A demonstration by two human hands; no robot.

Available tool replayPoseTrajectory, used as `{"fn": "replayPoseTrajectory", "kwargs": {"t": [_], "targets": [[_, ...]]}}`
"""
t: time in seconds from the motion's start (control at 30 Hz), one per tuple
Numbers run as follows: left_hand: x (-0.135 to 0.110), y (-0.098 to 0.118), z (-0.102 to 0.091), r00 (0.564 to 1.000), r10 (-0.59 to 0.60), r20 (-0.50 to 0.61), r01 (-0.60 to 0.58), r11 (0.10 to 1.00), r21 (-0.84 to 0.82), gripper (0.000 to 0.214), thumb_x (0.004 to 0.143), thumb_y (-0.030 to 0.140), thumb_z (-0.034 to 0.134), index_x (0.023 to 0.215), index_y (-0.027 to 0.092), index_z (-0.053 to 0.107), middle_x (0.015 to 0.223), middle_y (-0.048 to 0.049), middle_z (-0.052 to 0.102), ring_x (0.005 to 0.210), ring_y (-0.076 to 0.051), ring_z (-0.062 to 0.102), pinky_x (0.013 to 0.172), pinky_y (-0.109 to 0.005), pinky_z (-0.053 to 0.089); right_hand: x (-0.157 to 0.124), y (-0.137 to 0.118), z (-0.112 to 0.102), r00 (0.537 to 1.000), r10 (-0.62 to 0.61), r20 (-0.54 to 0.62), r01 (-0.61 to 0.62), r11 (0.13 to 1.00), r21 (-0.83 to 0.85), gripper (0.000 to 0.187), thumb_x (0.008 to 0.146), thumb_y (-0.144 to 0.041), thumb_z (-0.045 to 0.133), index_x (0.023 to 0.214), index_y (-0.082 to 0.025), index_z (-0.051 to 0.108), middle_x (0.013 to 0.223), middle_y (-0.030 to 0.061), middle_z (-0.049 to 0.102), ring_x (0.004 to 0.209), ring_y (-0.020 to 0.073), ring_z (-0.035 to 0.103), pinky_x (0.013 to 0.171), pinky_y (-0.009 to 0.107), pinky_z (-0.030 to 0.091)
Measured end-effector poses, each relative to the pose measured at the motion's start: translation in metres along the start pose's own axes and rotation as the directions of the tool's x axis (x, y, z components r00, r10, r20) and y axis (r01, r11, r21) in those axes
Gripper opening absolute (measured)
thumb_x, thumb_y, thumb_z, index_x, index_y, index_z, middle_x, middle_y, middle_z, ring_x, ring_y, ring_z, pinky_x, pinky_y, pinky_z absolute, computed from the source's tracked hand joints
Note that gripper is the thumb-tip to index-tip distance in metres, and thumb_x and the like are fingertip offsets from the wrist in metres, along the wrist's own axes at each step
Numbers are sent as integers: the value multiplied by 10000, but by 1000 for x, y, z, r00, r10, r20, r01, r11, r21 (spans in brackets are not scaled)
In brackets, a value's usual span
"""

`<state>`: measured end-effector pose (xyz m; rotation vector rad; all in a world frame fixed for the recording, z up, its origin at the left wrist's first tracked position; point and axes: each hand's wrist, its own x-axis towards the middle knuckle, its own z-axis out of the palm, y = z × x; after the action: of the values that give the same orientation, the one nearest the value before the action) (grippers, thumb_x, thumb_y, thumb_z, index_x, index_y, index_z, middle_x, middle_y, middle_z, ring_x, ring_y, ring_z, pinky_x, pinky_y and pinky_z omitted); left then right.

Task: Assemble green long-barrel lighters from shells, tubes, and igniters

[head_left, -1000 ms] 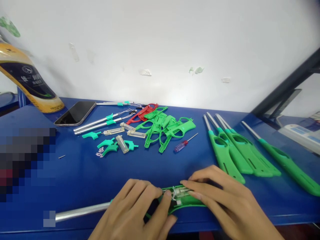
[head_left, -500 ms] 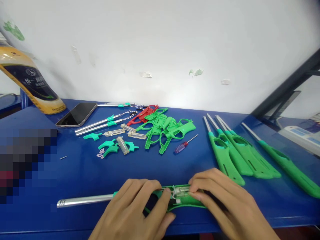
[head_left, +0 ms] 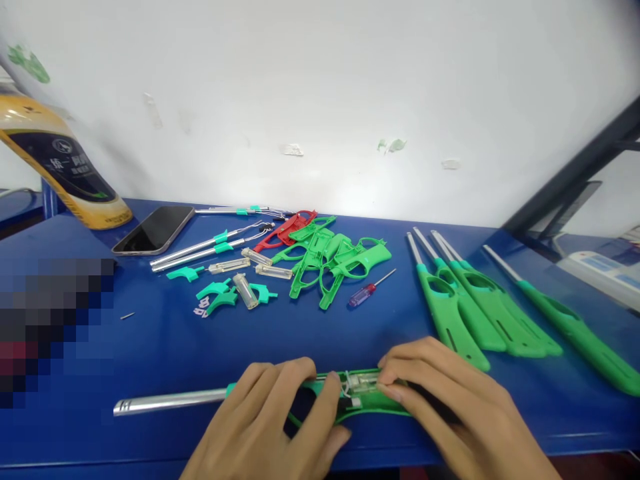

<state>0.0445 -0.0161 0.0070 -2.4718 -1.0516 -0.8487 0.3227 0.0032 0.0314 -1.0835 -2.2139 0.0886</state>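
A long-reach lighter (head_left: 373, 403) lies across the front of the blue table with its green handle shell laid open. Its metal tube (head_left: 173, 401) points left. Inside the shell sit a clear fuel tank (head_left: 366, 380), a white piece and thin wires. My left hand (head_left: 273, 417) is closed over the trigger-loop end, thumb and index finger pressing near the wires. At the handle's other end, my right hand (head_left: 440, 400) grips the shell, its thumb and fingertips at the tank's right end. My fingers hide parts of the shell and the trigger.
Behind my hands are loose green shells (head_left: 320, 257), a red shell (head_left: 295, 230), clear tanks (head_left: 245, 291), teal triggers (head_left: 220, 295), metal tubes (head_left: 200, 248) and a screwdriver (head_left: 363, 295). Several closed green lighters (head_left: 480, 313) lie right. A phone (head_left: 155, 230) and yellow bottle (head_left: 65, 160) stand back left.
The fingers of my left hand have shifted slightly on the lighter, the index finger lifting a little. My right hand and the lighter look unmoved.
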Motion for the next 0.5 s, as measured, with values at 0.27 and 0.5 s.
{"fn": "replayPoseTrajectory", "kwargs": {"t": [0.27, 0.5], "targets": [[0, -3, 2, 1000, 11, -25, -12, 1000, -21, 238, 1242, 327, 605, 1309, 235, 814, 1113, -42, 799, 929, -192, 825, 937, -317, 677, -12, 4, -1, 1000, 0, 3, 0, 1000, 30, 255, 1225, -433, 668, 1127, -313, 871, 1101, 43, 893, 1021, 225, 886, 958, 285, 733], [-1, -5, 1, 1000, 23, 2, -23, 998, -63, 254, 1268, 324, 560, 1315, 235, 794, 1131, -39, 823, 955, -205, 827, 924, -349, 662, -11, 2, -6, 1000, -11, -27, 12, 999, 41, 206, 1263, -383, 624, 1172, -364, 808, 1220, -41, 872, 1097, 94, 884, 1033, 110, 637]]}}
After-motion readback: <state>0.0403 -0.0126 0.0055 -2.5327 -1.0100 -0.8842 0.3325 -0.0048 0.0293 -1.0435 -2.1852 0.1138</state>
